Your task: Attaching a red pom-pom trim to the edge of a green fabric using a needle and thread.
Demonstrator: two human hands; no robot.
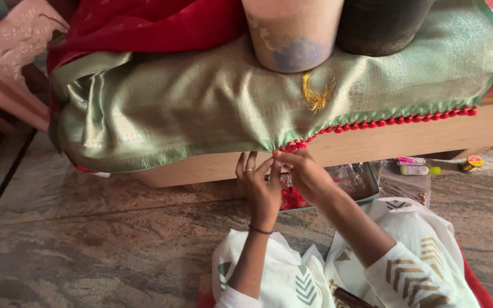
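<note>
Setting: A person in a white garment with olive chevron prints is sitting on a mottled stone floor (87, 251), facing a low wooden bench (417, 137).

Cloth: A green silk cloth (201, 108) with a woven sheen is lying draped over the bench, its near edge hanging over the front of the wood.

Trim: A row of small red tassels (395, 120) is running along the cloth's hem from the right end down to the hands, where the row is ending.

Left hand: The left hand (258, 182), wearing a ring and a dark wrist band, is lifting toward the hem with fingers spread and loosely curled, the tips touching the cloth edge; whether it is pinching thread is hard to tell from this angle.

Right hand: The right hand (306, 174) is pressing its fingertips together on the hem at the last red tassel, in a fine pinching grip.

Weights: A pale clay-coloured pot (292, 34) and a dark pot (380, 25) are standing side by side on the cloth at the back.

Thread: A loose tuft of yellow thread (316, 97) is lying on the cloth just below the pale pot.

Supplies: A shallow tray (372, 182) is sitting under the bench just behind the hands, with red material showing beside the wrist.

Background: A red cloth (144, 23) is lying bunched behind the green one.
</note>
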